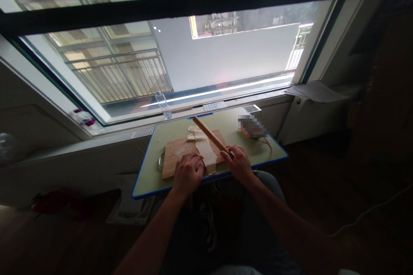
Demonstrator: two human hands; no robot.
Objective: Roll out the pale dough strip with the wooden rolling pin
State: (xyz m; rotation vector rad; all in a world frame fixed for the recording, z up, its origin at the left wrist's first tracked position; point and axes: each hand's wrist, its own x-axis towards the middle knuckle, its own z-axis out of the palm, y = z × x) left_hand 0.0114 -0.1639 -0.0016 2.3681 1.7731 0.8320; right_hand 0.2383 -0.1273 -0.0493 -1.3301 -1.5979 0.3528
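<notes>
Dough (205,149) lies in a strip over the wooden board (174,154), mid-frame on the worktop (146,182). A clear bottle (163,105) stands beyond, above centre; papers (318,91) lie toward the upper right. Pixelation masks an object (252,126) right of the board. The right hand's (238,162) fingers wrap the rolling pin (209,133), hiding its near end. The left hand's (189,169) bent fingers touch the dough's edge; whether they pinch it, I can't tell.
</notes>
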